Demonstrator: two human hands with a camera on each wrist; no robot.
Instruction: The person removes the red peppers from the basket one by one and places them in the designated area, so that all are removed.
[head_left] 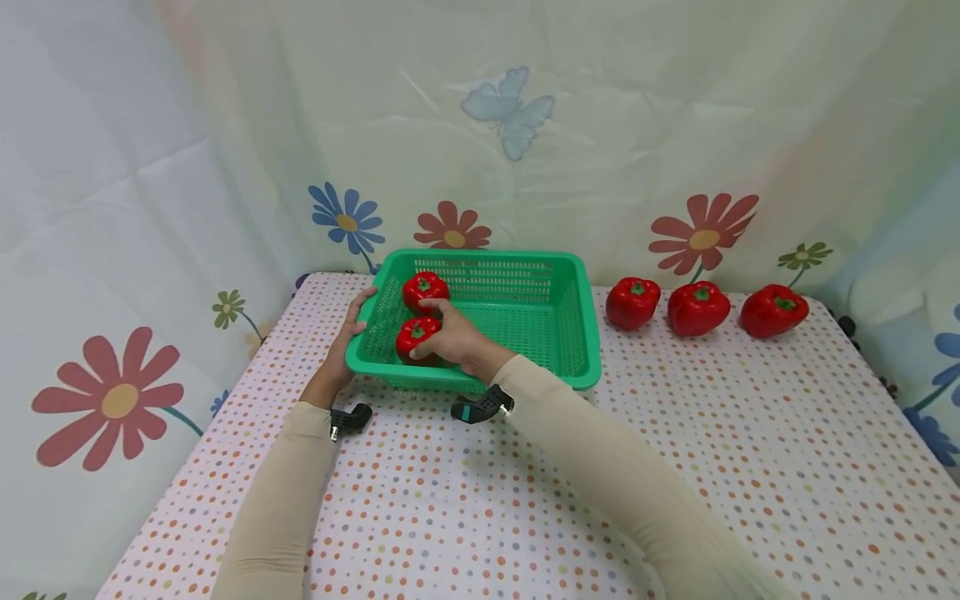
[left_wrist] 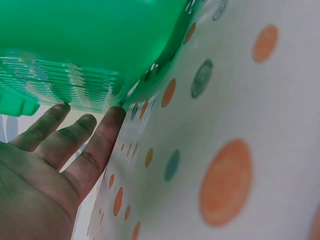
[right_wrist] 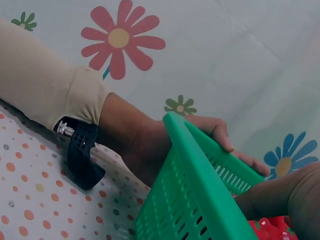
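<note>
A green plastic basket (head_left: pixel 588 333) with slotted walls stands on the dotted tablecloth. Two red bell peppers lie at its left end, a rear pepper (head_left: pixel 424 288) and a front pepper (head_left: pixel 414 335). My right hand (head_left: pixel 459 340) reaches over the front rim and grips the front pepper, with thumb and fingers spread about it. Outside the basket's left end, my left hand (head_left: pixel 341 350) rests against the wall and rim. In the left wrist view, fairly straight fingers (left_wrist: pixel 95 147) of that hand reach the slotted wall. The right wrist view hides most of the peppers.
Right of the basket, three more red bell peppers stand in a row at the back of the table: one pepper (head_left: pixel 633 303) close to the basket, a middle pepper (head_left: pixel 697 309) and an outer pepper (head_left: pixel 773 312). A flowered curtain (head_left: pixel 600 150) hangs behind the table and along its sides.
</note>
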